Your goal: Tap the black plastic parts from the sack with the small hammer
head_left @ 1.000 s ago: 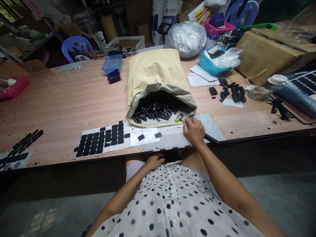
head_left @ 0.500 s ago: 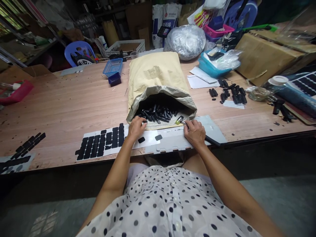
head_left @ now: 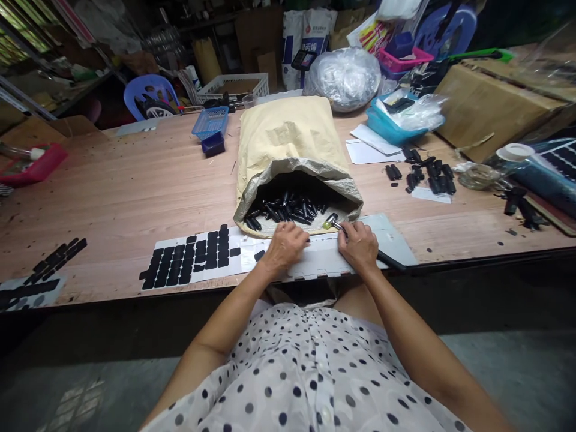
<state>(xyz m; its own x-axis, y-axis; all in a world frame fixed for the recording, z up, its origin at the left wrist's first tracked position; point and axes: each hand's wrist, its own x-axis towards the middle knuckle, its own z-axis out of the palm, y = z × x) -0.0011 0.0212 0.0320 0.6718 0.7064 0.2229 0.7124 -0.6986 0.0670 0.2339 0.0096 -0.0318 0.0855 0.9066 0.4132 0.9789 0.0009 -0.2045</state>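
My right hand [head_left: 359,243] is wrapped round a small hammer [head_left: 332,221] with a metal and yellow head; its black handle sticks out to the right past my wrist. Closed fingers of my left hand [head_left: 287,246], slightly blurred, pinch a small black piece [head_left: 308,240], mostly hidden. Both hands are over a pale grey board [head_left: 390,237] at the table's front edge. Just beyond them lies an open yellow woven sack [head_left: 288,129] with many glossy black parts [head_left: 288,208] inside its mouth. A sheet of black stickers [head_left: 173,264] is left of my left hand.
Loose black parts [head_left: 434,174] lie on the right, near a cardboard box [head_left: 499,105] and a turquoise basket [head_left: 396,129]. A blue basket [head_left: 210,123] and a dark blue tray [head_left: 213,144] stand left of the sack. More black strips [head_left: 56,259] are at far left.
My left hand has moved right from the sack's left corner to the board before its mouth, with a small black piece in its fingers. My right hand still holds the hammer.
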